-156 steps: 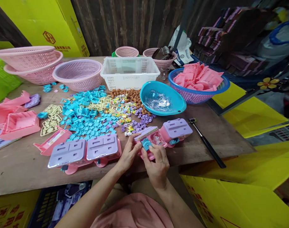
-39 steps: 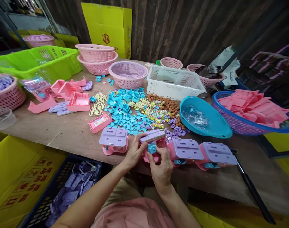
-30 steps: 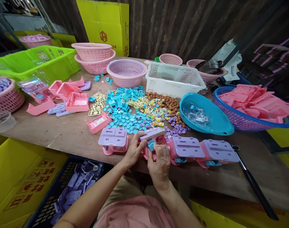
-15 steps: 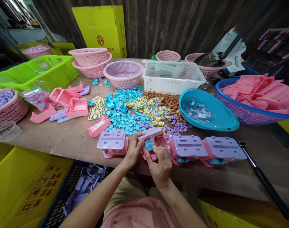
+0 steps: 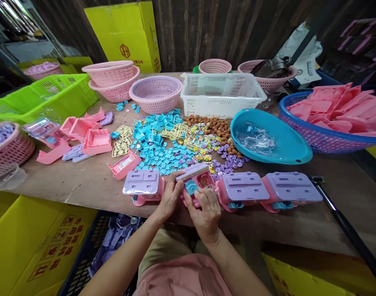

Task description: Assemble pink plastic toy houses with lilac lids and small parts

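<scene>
A pink toy box with a purple lid (image 5: 192, 169) is tilted up at the table's front edge, its lettered front facing me. My left hand (image 5: 171, 195) is closed on its left side. My right hand (image 5: 206, 209) grips the lower right, with thumb and fingers at a blue plastic piece (image 5: 191, 187) on the front. A similar toy box (image 5: 143, 185) stands left of my hands. Two more, a nearer toy box (image 5: 244, 190) and a farther toy box (image 5: 291, 191), stand in a row on the right.
Beyond my hands lie loose blue parts (image 5: 166, 158), purple discs (image 5: 228, 165) and brown pieces (image 5: 212, 125). A blue basin (image 5: 294, 144) and a hammer (image 5: 345, 224) are at right. Pink shells (image 5: 97, 142) lie left. A white basket (image 5: 221, 105) stands behind.
The view has shifted slightly. Both hands stay on the toy box, and my right thumb and fingers remain at its blue front piece.
</scene>
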`<action>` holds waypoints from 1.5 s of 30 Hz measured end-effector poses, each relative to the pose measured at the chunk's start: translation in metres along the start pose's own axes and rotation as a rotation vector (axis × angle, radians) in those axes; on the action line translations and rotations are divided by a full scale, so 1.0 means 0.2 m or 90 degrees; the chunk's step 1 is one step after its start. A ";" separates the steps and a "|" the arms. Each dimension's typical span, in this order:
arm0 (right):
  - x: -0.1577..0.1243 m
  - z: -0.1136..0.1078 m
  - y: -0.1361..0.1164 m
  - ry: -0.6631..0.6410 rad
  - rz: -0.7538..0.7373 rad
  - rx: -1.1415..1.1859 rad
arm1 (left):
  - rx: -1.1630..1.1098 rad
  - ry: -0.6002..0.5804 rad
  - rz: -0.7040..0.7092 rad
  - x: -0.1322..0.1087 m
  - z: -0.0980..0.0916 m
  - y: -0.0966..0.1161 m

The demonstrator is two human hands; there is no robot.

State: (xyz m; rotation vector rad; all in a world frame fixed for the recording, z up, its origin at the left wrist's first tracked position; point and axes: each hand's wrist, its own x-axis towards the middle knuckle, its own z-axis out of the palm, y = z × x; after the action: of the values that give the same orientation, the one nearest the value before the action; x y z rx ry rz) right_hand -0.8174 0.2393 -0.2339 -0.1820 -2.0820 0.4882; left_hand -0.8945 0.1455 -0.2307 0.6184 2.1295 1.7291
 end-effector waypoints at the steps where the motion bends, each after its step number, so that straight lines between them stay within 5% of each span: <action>1: 0.00 0.00 0.00 -0.001 -0.002 -0.001 | -0.008 -0.011 0.002 0.00 0.00 0.00; 6: 0.02 -0.07 0.04 -0.088 0.031 0.089 | -0.066 -0.075 -0.013 -0.01 -0.02 -0.02; 11: 0.12 -0.14 0.15 -0.183 0.201 0.166 | -0.114 -0.107 -0.008 -0.02 -0.02 -0.01; 16: 0.18 -0.09 0.22 -0.369 0.348 0.310 | -0.076 -0.147 0.016 -0.02 -0.02 0.01; 24: 0.18 -0.09 0.15 -0.292 0.409 0.266 | 0.022 -0.170 0.034 -0.02 -0.02 0.00; 32: 0.06 -0.10 0.19 -0.249 0.349 0.207 | 0.067 -0.172 0.072 -0.03 -0.02 0.00; 39: -0.07 -0.11 0.29 -0.268 0.123 0.003 | 0.189 -0.164 0.157 -0.08 0.03 0.03; 42: -0.03 -0.19 0.26 -0.209 -0.008 -0.094 | 0.260 -0.105 0.193 -0.06 -0.06 0.11; 45: 0.08 -0.28 0.19 -0.159 -0.077 -0.116 | 0.378 -0.006 0.200 0.10 -0.29 0.22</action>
State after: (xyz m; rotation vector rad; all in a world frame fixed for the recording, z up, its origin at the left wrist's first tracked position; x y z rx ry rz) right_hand -0.7807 0.2953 -0.2102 -0.1038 -2.3663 0.2574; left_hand -0.9362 0.1155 -0.1753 1.1626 2.6611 1.1899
